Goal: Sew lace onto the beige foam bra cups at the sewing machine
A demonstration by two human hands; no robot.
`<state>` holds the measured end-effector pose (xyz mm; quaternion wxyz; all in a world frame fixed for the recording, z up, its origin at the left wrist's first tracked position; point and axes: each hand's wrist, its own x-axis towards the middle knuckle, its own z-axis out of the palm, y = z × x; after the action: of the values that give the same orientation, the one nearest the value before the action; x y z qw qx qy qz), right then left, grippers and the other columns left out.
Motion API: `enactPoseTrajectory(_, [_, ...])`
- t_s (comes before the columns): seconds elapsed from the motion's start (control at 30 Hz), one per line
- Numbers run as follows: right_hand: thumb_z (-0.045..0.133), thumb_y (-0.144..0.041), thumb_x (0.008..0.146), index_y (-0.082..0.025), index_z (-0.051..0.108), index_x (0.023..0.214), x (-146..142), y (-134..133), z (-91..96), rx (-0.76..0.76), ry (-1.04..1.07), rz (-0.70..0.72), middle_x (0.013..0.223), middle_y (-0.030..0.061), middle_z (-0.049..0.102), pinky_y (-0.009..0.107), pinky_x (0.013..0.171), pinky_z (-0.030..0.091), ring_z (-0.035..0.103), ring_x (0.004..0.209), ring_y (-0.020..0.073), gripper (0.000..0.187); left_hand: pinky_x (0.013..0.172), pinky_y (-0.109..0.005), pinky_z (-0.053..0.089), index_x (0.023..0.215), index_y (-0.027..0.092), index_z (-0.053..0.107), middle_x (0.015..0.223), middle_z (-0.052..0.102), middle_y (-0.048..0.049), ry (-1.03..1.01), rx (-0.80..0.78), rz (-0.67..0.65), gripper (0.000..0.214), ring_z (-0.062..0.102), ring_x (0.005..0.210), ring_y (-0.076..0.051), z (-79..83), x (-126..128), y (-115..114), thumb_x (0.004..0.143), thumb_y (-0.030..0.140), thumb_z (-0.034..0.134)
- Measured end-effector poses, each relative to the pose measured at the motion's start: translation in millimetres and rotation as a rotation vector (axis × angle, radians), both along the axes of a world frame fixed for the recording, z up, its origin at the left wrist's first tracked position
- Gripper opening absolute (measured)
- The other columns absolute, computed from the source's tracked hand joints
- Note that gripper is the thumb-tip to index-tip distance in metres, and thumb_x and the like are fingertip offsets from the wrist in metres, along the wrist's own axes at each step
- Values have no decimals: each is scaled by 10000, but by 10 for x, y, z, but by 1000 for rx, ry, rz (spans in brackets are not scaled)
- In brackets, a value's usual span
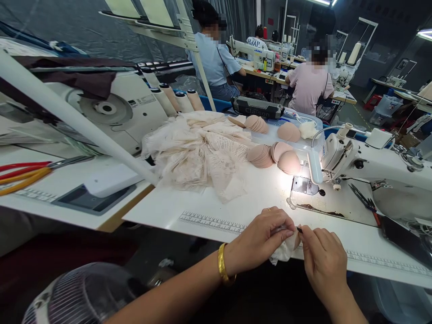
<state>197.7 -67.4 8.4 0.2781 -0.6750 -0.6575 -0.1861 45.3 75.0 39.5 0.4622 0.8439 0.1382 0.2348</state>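
Observation:
At the front edge of the sewing table my left hand, with a gold bracelet at its wrist, is closed on a piece of white lace fabric that hangs over the edge. My right hand faces it, thumb and fingers pinched. A small dark thing, too small to name, shows at its fingertips. Between the hands a beige pad stands against the lace, partly covered by the fingers. Beyond the hands is the needle plate of a white sewing machine, lit by its lamp.
A heap of cream lace lies left of stacked round beige pads. Black-handled snips rest by the machine. Pliers with red and yellow handles lie far left. A white post crosses the left side. Co-workers sit behind.

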Motion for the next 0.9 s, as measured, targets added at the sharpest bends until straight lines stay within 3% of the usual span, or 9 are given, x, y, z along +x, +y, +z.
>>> enactPoseTrajectory(0.27, [439, -129, 1052, -200, 597, 1207, 16, -5, -34, -10, 30, 14, 733, 2, 591, 334, 628, 334, 507, 635, 174, 232, 865, -313, 426, 891, 205, 658, 863, 691, 9, 2, -12, -13, 131, 594, 835, -158, -10, 3, 5, 961, 161, 556])
enactPoseTrajectory(0.4, [481, -207, 1056, -203, 607, 1146, 10, -3, -26, -21, 163, 6, 785, 16, 641, 328, 661, 385, 561, 680, 179, 155, 873, -306, 416, 900, 205, 651, 875, 691, 17, -4, -14, -24, 137, 594, 848, -152, -5, 0, 0, 972, 163, 541])
enactPoseTrajectory(0.53, [580, -386, 1013, -224, 599, 1212, 72, -24, 54, -168, 583, 21, 818, 3, 633, 294, 625, 427, 558, 679, 171, 257, 897, -303, 420, 897, 205, 642, 879, 684, 18, -22, -20, -61, 125, 599, 856, -149, 5, 5, 9, 983, 203, 553])
enactPoseTrajectory(0.6, [595, -458, 994, -227, 634, 1016, 130, -36, 93, -331, 831, 73, 719, -27, 550, 270, 573, 383, 485, 630, 151, 235, 910, -312, 428, 913, 208, 636, 910, 688, 10, -27, -23, -82, 121, 609, 881, -157, 12, -1, 44, 991, 225, 546])
enactPoseTrajectory(0.67, [576, -505, 996, -219, 568, 792, 181, -41, 107, -423, 1062, 135, 666, -38, 470, 261, 568, 345, 419, 619, 136, 351, 927, -327, 437, 925, 210, 619, 970, 692, -5, -25, -9, -44, 124, 620, 930, -171, 20, -23, 89, 998, 223, 519])
enactPoseTrajectory(0.8, [644, -537, 956, -208, 519, 744, 150, 15, 54, -297, 1421, 141, 680, -43, 443, 253, 596, 324, 366, 642, 122, 411, 1041, -395, 417, 1056, 216, 588, 1308, 627, -79, -65, 183, 140, 93, 569, 1217, -237, 15, -81, 53, 1010, 249, 515])
enactPoseTrajectory(0.9, [637, -543, 963, -218, 486, 745, 27, 98, 1, -206, 1590, 156, 597, -76, 373, 250, 540, 254, 279, 568, 108, 420, 1124, -485, 357, 1392, 211, 473, 1515, 474, -158, -128, 456, 103, 537, 457, 1371, -331, -56, -85, -110, 928, 385, 679])
